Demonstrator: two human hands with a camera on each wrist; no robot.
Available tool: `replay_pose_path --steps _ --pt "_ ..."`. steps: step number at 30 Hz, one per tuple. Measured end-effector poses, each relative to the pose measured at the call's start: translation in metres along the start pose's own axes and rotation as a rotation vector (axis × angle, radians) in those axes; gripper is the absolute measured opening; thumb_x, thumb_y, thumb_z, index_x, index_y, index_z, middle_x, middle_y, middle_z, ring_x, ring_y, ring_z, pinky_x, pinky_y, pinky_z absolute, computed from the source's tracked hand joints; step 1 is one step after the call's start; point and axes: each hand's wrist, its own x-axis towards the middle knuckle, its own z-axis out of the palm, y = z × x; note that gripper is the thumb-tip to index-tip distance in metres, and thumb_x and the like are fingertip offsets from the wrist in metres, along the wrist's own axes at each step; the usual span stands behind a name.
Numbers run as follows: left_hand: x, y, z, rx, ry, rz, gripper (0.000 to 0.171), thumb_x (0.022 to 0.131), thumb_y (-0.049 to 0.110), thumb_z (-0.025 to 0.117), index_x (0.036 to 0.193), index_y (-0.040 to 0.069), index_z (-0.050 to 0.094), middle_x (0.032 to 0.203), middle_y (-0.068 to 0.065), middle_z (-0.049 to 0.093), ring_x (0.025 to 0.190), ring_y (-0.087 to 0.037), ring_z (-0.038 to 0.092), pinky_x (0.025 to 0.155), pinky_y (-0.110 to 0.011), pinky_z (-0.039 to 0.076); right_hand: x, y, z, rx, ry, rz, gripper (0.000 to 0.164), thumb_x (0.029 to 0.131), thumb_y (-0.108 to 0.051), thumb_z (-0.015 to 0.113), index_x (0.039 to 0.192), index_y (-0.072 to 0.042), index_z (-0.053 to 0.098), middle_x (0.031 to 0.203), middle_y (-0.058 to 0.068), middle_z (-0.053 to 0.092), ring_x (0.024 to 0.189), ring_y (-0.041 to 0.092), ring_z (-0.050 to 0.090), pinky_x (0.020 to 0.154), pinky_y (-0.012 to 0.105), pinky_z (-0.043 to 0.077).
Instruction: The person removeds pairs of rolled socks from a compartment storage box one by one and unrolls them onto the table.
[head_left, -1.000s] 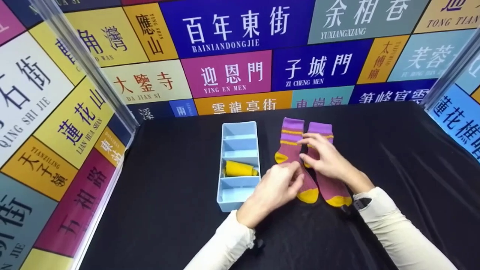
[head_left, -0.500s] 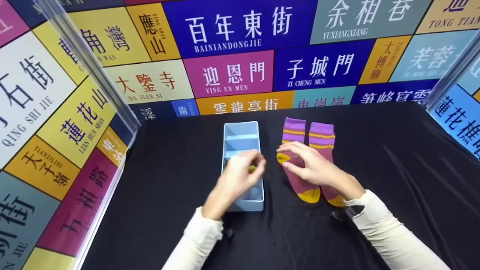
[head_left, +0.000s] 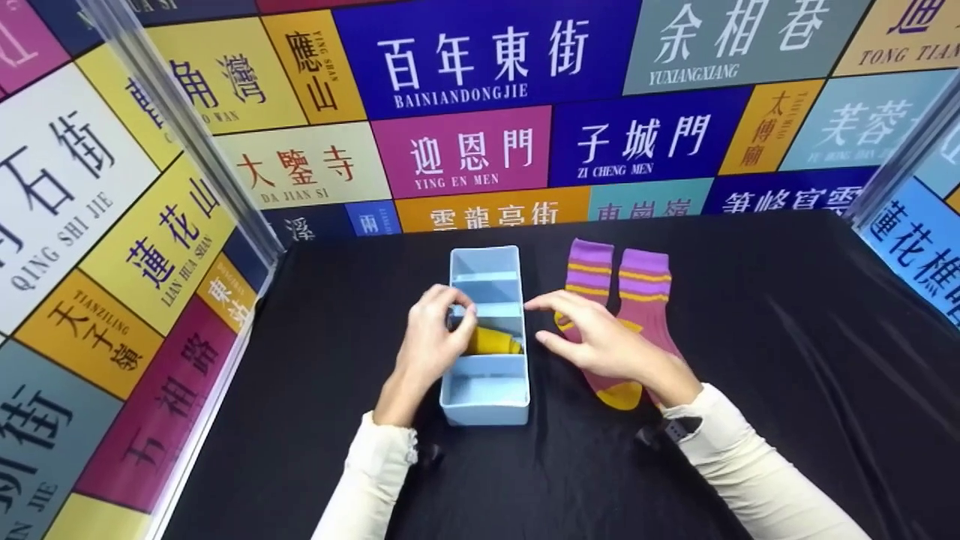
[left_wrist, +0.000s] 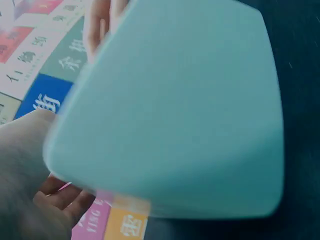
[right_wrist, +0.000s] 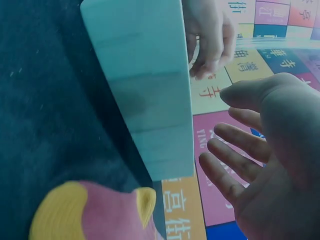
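Note:
My left hand (head_left: 431, 334) is at the left rim of a light blue divided box (head_left: 486, 415), its fingers loosely curled over the edge and holding nothing visible. Inside the third compartment from the back lies a yellow rolled bundle (head_left: 495, 341), partly covered by this hand. Across the box, my right hand (head_left: 600, 341) hovers with fingers spread toward the right rim, above two pink and purple socks. The left sock (head_left: 591, 259) and the right sock (head_left: 646, 289) lie flat side by side, with yellow stripes and toes. In the left wrist view the box wall (left_wrist: 175, 110) hides part of the fingers.
Black cloth (head_left: 330, 360) covers the table. A wall of coloured panels (head_left: 465, 150) with Chinese writing stands behind it. Clear upright edges (head_left: 176, 112) border the left and right sides. The socks lie to the right of the box.
My left hand has moved left from over the socks, across the box to its left rim. My right hand has shifted left toward the box. The socks stay lying flat.

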Motion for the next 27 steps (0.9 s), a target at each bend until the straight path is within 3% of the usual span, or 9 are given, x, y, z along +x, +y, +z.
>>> replay_pose_path --steps 4,10,16,27 --pt "-0.004 -0.014 0.005 0.011 0.032 -0.052 0.002 0.098 0.015 0.074 0.097 0.013 0.075 0.120 -0.012 0.072 0.115 -0.028 0.068 0.104 -0.042 0.055 0.005 -0.005 0.005 0.029 -0.024 -0.002 0.050 0.103 -0.021 0.074 0.151 -0.013 0.060 0.149 0.006 0.065 0.135 0.023 0.063 0.110 0.053 0.057" --pt "-0.011 -0.025 0.013 -0.063 -0.005 -0.178 0.018 0.105 0.023 0.068 0.118 0.011 0.073 0.142 -0.016 0.062 0.122 -0.028 0.067 0.105 -0.041 0.056 0.011 -0.009 0.011 0.030 -0.074 -0.026 0.049 0.105 -0.019 0.071 0.152 -0.012 0.059 0.149 0.011 0.065 0.137 0.032 0.063 0.107 0.054 0.058" --pt "-0.016 -0.030 0.018 -0.097 -0.038 -0.268 0.028 0.110 0.028 0.061 0.129 0.010 0.071 0.134 -0.010 0.066 0.115 -0.025 0.070 0.099 -0.042 0.058 0.018 -0.012 0.019 -0.024 -0.117 -0.039 0.044 0.108 -0.022 0.067 0.151 -0.012 0.061 0.149 0.010 0.068 0.138 0.026 0.062 0.116 0.052 0.051" --pt "-0.016 -0.028 0.019 -0.125 -0.046 -0.292 0.024 0.113 0.025 0.055 0.131 0.013 0.068 0.127 -0.011 0.069 0.116 -0.025 0.073 0.105 -0.045 0.056 0.031 -0.016 0.033 -0.084 -0.205 -0.084 0.029 0.111 -0.023 0.062 0.131 -0.011 0.079 0.131 0.004 0.076 0.124 0.024 0.069 0.112 0.046 0.054"
